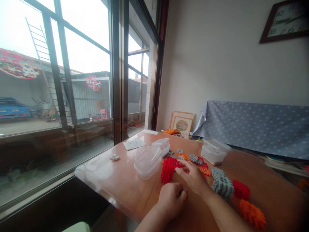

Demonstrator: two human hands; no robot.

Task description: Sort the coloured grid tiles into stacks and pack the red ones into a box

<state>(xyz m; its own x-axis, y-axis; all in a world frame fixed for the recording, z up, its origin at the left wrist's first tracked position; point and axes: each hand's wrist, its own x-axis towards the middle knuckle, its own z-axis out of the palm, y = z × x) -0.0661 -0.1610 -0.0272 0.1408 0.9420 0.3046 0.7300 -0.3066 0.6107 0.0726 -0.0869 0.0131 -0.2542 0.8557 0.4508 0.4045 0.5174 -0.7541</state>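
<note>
A stack of red interlocking plastic pieces stands on the table. Just in front of it, my left hand is curled into a loose fist; whatever it may hold is hidden. Beside the stack, my right hand reaches over loose pieces with thumb and fingers apart, its fingertips close to the red ones; contact is unclear. Grey pieces and orange pieces lie scattered behind and right of this hand. Near my right forearm are a grey stack, a red stack and an orange stack.
A clear plastic lid or tub lies left of the stack. Behind it is another clear container. A lidded clear box stands at back right. On the wooden table are a printed sheet and a small white item.
</note>
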